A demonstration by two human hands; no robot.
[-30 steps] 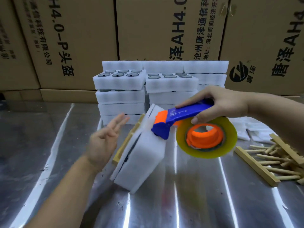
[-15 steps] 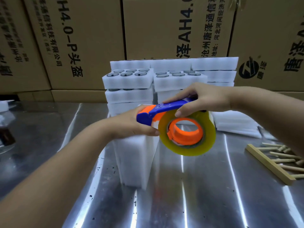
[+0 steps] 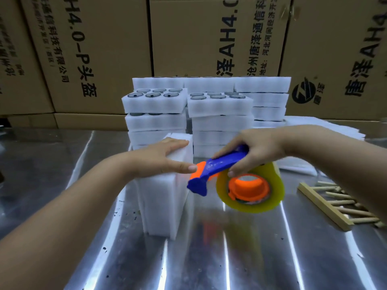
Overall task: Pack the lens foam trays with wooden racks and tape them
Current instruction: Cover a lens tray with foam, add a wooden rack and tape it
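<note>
Flat left hand (image 3: 165, 159) steadies the standing foam pack (image 3: 165, 204); right hand (image 3: 258, 150) grips the tape gun (image 3: 213, 170). The tape's tug could tip the pack.

An upright foam tray bundle (image 3: 165, 201) stands on the table (image 3: 230, 258) at frame centre. The tape dispenser (image 3: 249, 185) is at its upper right side. Stacks of lens foam trays (image 3: 157, 122) sit behind the bundle, with cardboard boxes (image 3: 188, 38) behind those. A wooden rack (image 3: 326, 204) lies at right.

Dim, soft-focus wide-angle view; bright glare streaks the metal table (image 3: 272, 258).
</note>
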